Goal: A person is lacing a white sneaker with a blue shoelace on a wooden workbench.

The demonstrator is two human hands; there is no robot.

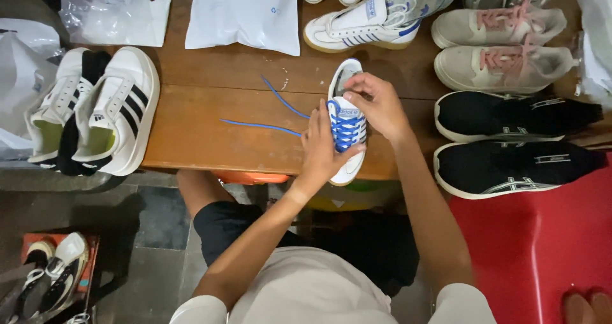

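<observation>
We look down from above at a brown wooden bench (210, 107) with a smooth, slightly worn top. Near its front edge lies a white low-top sneaker (347, 123) with blue laces (346, 128). Its long axis runs straight away from us, with the toe hanging a little over the near edge and the heel opening pointing to the far side. The upper looks like smooth leather, though the view is too small to be sure.

Our left hand (320, 147) wraps the left side of the shoe, fingers curled against its forefoot and holding it steady. Our right hand (377, 102) rests over the tongue and collar, fingers bent and pinching at the top of the lacing. Two loose blue lace ends (275, 107) trail left across the bare wood, thin and flat.

Around it stand other shoes. To the left, chunky white platform sneakers with black stripes (118, 114) lean over the bench end. Beyond ours lies a matching white sneaker with blue stripes (360, 26), on its side. To the right sit a beige pair with pink laces (500, 47) and, nearer, a black mesh pair of running shoes (513, 142) with pale soles. Soft white plastic bags (245, 12) lie at the far edge. A glossy red surface (535, 247) fills the lower right.
</observation>
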